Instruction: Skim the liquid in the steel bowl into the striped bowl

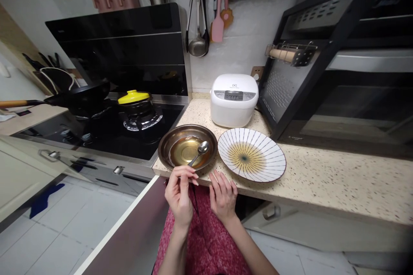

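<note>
From afar I'm apparently pinching the spoon (pixel 203 148) with the left hand (pixel 180 195), its grip partly hidden, and holding it over the bowl (pixel 166 148); I'm resting the right hand (pixel 223 197), fingers released, at the counter's (pixel 322 176) edge near the plate (pixel 274 161).

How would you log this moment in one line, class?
Left hand: at spoon handle, grip unclear | Right hand: at counter edge, nothing visibly held | Spoon: head over metal dish | Striped plate: beside dish
</note>
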The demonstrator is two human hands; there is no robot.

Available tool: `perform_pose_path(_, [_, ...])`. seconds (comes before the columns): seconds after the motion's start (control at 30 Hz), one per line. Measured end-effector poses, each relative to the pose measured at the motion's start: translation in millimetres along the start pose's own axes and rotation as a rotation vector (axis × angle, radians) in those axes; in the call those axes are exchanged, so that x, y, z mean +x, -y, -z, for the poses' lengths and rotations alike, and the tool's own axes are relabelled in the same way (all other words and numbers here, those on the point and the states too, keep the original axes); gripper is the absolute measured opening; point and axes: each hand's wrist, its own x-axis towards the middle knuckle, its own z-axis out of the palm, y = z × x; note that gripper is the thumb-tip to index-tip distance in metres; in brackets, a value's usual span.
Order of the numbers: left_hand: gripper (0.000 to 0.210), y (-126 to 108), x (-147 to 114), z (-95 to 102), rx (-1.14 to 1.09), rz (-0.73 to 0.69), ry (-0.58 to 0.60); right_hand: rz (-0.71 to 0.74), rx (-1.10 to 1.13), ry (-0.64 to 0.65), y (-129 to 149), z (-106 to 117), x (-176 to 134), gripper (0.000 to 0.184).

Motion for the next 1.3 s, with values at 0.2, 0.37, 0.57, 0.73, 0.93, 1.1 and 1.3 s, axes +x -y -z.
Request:
perform_pose_path(0.2, [0.024, -3, 6, -6.0, -0.015, -0.064, 0.035, -0.005, 0.007, 0.009, 0, -1, -2, 0.043])
perform_pose_path(0.37, [0.023, -1, 7, -9.6, 0.044, -0.137, 0.150, -0.008, 0.014, -0.003, 0, -1, 0, 0.044])
perform_pose_path(0.57, [0.022, -3, 10, -14.6, 0.159, -0.306, 0.321, -0.007, 0.012, -0.028, 0, -4, -3, 0.038])
perform_pose_path(0.73, [0.019, -5, 13, -18.6, 0.159, -0.440, 0.474, 0.007, -0.027, -0.026, -1, -5, -3, 0.038])
perform_pose_path(0.93, [0.018, -1, 14, -18.6, 0.191, -0.562, 0.670, 0.015, -0.028, -0.059, -2, -7, -6, 0.033])
perform_pose_path(1.1, [0.022, 3, 12, -16.4, 0.329, -0.687, 0.776, 0.024, -0.050, -0.047, 0, -14, -15, 0.035])
perform_pose_path(1.3, [0.022, 2, 8, -16.8, 0.300, -0.679, 0.767, 0.016, -0.046, -0.027, 1, -14, -15, 0.040])
